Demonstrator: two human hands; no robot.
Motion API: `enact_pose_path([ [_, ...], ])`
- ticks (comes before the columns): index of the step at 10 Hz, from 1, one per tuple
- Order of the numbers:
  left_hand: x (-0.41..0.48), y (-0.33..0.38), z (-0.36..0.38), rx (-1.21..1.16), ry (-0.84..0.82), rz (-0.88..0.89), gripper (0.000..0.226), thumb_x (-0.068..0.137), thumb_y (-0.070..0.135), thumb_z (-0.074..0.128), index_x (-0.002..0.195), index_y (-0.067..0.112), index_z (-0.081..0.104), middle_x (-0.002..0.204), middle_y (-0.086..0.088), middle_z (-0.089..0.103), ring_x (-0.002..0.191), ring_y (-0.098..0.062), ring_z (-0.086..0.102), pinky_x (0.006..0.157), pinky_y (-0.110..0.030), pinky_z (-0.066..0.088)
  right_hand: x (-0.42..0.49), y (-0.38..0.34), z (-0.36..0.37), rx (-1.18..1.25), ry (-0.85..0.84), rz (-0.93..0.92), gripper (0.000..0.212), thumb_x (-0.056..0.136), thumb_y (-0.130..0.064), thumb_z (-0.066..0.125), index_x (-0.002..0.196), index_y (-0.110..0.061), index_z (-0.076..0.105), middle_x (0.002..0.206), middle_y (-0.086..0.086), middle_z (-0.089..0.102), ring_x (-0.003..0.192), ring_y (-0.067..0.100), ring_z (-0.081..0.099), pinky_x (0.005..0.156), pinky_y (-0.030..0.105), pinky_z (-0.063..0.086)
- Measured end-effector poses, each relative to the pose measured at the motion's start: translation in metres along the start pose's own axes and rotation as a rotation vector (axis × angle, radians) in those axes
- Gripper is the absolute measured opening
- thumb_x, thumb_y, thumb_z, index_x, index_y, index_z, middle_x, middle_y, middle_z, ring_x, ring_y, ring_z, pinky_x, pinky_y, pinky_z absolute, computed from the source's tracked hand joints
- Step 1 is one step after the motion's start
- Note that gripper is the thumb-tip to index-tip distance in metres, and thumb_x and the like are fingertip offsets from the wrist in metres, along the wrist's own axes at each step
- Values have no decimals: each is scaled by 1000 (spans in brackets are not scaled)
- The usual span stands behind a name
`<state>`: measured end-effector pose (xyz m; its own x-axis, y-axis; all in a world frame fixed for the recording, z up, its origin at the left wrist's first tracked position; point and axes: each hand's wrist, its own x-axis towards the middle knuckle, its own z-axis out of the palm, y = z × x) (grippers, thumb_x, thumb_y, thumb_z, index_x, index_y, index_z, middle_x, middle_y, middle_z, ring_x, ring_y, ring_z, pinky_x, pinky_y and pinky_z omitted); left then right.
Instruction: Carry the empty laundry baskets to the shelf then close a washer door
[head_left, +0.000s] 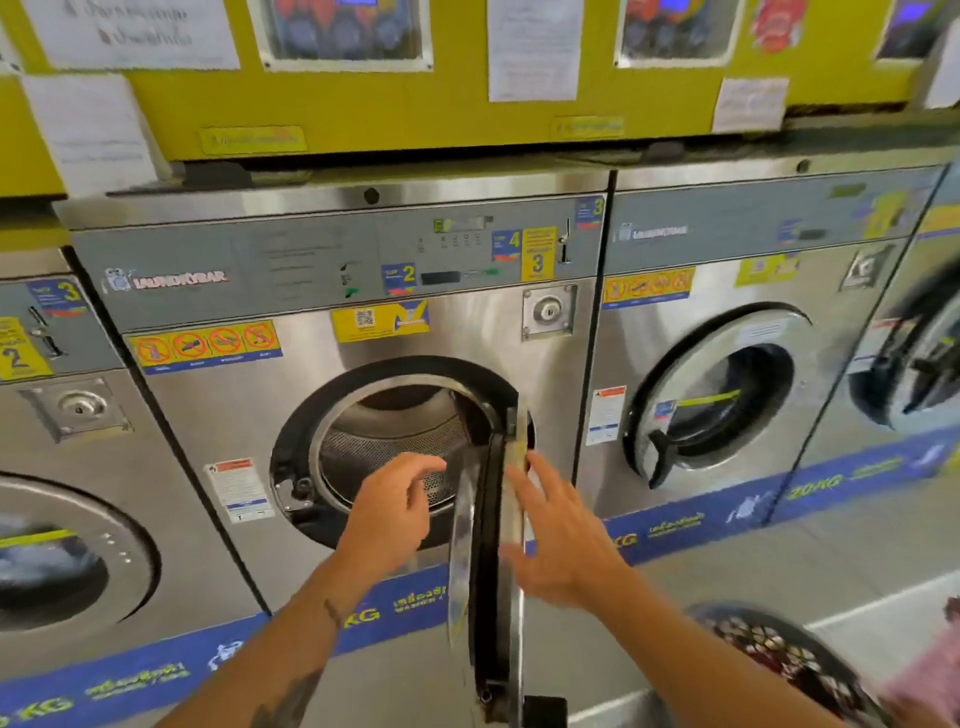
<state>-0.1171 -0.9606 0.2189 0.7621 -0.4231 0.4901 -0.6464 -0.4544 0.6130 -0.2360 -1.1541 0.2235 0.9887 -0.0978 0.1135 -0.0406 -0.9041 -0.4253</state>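
The middle steel washer (249, 431) stands with its round door (488, 561) swung out toward me, seen edge-on. Behind the door the perforated drum (384, 441) looks empty. My left hand (389, 514) hovers in front of the drum opening, left of the door, fingers apart and holding nothing. My right hand (561, 540) lies flat against the door's outer face, fingers spread. A dark mesh laundry basket (779, 660) with patterned cloth in it shows at the lower right.
A washer on the left (67, 519) has its door shut. To the right, another washer (717, 395) has its door pushed to, and a third (924, 364) sits at the edge. Yellow dryers with paper notices (363, 104) run above. Grey floor lies below.
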Motion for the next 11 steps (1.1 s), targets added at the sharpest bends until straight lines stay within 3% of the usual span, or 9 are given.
enact_pose_path([
  [1,42,29,19,100,-239,98,44,90,6,43,126,27,59,128,7,59,119,-9,55,105,-34,45,-14,2,17,176,124,118,79,84,-40,54,148,-38,8,142,-6,38,115,25,57,86,49,55],
  [3,79,62,63,329,-567,226,54,96,15,40,146,35,37,157,13,27,143,-13,29,117,-35,28,-38,27,5,95,155,247,62,90,-30,38,147,-30,15,106,2,61,89,27,62,78,50,53],
  [4,79,71,81,347,-600,230,54,97,21,39,150,33,29,160,11,22,147,-13,20,120,-34,21,-50,44,-10,89,182,272,51,93,-28,35,143,-27,25,95,3,65,80,27,64,73,48,54],
  [5,78,97,109,411,-548,289,57,97,26,39,151,25,25,161,5,18,149,-17,8,122,-36,13,-59,74,-32,55,173,345,47,97,-23,37,143,-27,28,96,12,67,82,34,64,73,47,53],
  [6,80,115,124,420,-513,287,56,96,27,40,150,18,28,160,1,22,148,-18,12,120,-35,13,-59,90,-42,61,153,382,49,98,-23,38,144,-32,25,97,14,66,83,34,64,76,49,55],
  [8,77,132,133,363,-580,101,59,96,30,38,152,18,22,161,0,18,148,-18,16,121,-37,16,-55,104,-46,147,105,391,41,96,-21,42,132,-38,31,91,8,66,80,29,66,78,47,57],
  [9,63,134,117,283,-587,-2,60,97,33,37,153,19,21,162,2,16,148,-18,17,120,-37,15,-53,96,-49,165,110,371,36,91,-22,49,124,-32,40,103,4,62,90,26,63,81,44,55],
  [10,48,123,101,279,-561,-67,60,97,35,38,152,18,22,162,2,16,148,-18,17,119,-36,15,-46,81,-54,89,194,287,46,88,-24,54,131,-30,37,121,2,54,105,26,58,83,40,52],
  [11,32,102,64,319,-495,-165,58,97,38,38,149,16,29,160,-2,22,146,-22,23,119,-39,21,-29,50,-67,5,223,148,55,88,-28,54,139,-24,35,136,1,47,120,27,49,96,46,49],
])
